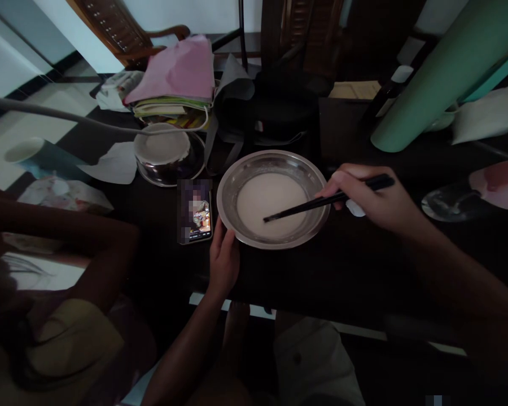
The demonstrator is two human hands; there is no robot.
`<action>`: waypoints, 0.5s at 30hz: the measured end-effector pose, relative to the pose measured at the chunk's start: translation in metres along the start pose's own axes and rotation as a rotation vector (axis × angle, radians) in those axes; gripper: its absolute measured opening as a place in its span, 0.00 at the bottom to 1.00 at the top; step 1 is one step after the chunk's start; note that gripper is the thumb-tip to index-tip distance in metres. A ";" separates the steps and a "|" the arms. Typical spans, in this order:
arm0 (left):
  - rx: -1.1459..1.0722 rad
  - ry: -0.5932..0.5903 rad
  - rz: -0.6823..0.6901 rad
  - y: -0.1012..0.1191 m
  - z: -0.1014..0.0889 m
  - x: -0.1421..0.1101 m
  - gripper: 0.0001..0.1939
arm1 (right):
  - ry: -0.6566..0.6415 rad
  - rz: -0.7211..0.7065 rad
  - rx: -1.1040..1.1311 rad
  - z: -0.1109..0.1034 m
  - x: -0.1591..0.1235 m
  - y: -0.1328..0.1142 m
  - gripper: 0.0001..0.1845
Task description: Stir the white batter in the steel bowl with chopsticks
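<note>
A wide metal bowl holds a smooth whitish liquid in the middle of the dark table. My left hand grips the bowl's lower left edge, thumb near the rim and fingers partly hidden along its side. Dark chopsticks are pinched in my right hand, which is closed at the bowl's right side. Their tips touch the liquid's surface near its centre. Just left of the bowl lies a lit phone, close to my left fingertips.
An upturned metal bowl sits behind the phone, with a pink cloth-like sheet on a stack beyond. A black bag lies behind. Rightward are a green cylinder, dark bottle and clear container. Another person's arm rests at left.
</note>
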State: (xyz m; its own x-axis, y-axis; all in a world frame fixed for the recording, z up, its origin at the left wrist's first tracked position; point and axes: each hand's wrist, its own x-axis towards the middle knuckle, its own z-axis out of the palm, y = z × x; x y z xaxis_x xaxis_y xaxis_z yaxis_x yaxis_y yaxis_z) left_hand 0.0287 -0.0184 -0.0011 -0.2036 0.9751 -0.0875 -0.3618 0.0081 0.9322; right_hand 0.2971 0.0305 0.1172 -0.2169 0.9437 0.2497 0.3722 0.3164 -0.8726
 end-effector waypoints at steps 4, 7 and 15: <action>0.004 0.008 -0.009 0.001 0.000 -0.001 0.29 | -0.037 -0.075 -0.101 0.011 0.001 0.008 0.14; -0.011 0.017 -0.004 0.002 0.002 -0.001 0.29 | 0.033 -0.104 -0.145 0.011 0.003 0.012 0.14; -0.020 0.011 -0.002 0.003 0.003 -0.001 0.29 | 0.261 -0.019 -0.101 -0.016 0.001 0.003 0.22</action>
State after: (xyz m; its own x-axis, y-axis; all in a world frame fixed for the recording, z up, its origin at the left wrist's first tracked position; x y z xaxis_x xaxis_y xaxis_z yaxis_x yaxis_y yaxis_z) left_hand 0.0309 -0.0188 0.0032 -0.2128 0.9726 -0.0933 -0.3807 0.0054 0.9247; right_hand 0.3125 0.0342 0.1221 0.0102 0.9263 0.3766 0.4609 0.3299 -0.8239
